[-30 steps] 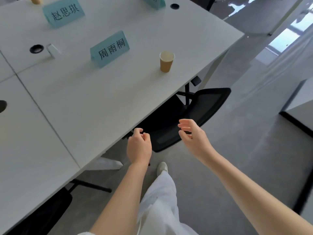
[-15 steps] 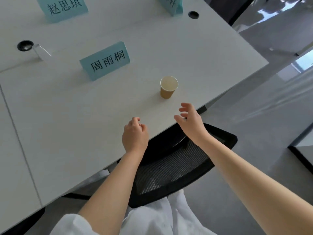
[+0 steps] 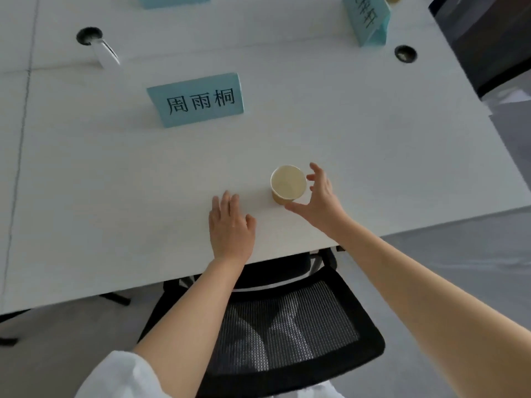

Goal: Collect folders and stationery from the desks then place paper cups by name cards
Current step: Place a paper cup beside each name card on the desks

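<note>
A brown paper cup (image 3: 288,185) stands upright on the white desk (image 3: 115,196), to the right of and nearer to me than a teal name card (image 3: 198,100) with black characters. My right hand (image 3: 320,199) is open beside the cup, fingers curved around its right side and thumb under its near edge; I cannot tell whether they touch it. My left hand (image 3: 231,226) lies flat on the desk, left of the cup, holding nothing.
A second teal name card (image 3: 369,20) stands at the far right, another at the top edge (image 3: 172,0). Two round cable holes (image 3: 89,35) (image 3: 405,54) are in the desk. A black mesh chair (image 3: 281,326) sits under the near edge.
Both hands have moved forward from the desk's edge onto it. The right hand has reached the cup and spread around it. The left fist has flattened out.
</note>
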Demonstrator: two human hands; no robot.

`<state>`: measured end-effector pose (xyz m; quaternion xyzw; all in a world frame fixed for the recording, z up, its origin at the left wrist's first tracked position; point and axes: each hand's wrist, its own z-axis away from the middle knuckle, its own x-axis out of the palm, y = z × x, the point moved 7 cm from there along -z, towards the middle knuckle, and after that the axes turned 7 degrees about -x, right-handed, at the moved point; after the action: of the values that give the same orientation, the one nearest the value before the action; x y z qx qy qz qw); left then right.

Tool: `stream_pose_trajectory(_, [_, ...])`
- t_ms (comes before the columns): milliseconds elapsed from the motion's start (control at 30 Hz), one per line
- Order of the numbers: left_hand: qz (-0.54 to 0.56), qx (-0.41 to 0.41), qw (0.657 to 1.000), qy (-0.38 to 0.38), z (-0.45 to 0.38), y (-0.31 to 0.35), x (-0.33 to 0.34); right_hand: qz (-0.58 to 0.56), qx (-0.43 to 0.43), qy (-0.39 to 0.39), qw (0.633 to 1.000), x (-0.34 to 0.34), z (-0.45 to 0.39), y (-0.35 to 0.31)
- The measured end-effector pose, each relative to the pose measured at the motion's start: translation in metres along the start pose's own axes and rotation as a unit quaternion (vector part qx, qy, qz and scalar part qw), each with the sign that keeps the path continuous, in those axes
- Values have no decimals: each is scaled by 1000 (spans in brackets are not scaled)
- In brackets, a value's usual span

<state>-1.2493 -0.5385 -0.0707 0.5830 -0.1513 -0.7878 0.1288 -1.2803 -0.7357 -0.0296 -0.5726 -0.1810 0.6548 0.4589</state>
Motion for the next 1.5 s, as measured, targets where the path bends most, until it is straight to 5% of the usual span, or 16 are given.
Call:
stream_pose_trajectory(300, [-76, -32, 996, -38, -17, -5, 35, -18, -70, -55, 996, 3, -24, 15])
stream_pose_trajectory(467, [-81, -35, 996, 1, -16, -6, 39, -38, -89, -71, 993, 4, -33, 16])
stream_pose_trajectory(900, [-36, -126, 989, 63, -92, 14, 25, -88, -88, 8, 992, -14, -136, -22])
stream_pose_trajectory(1500, [-70, -121, 984, 110, -97, 16, 33, -141, -90, 66, 984, 9, -256, -58])
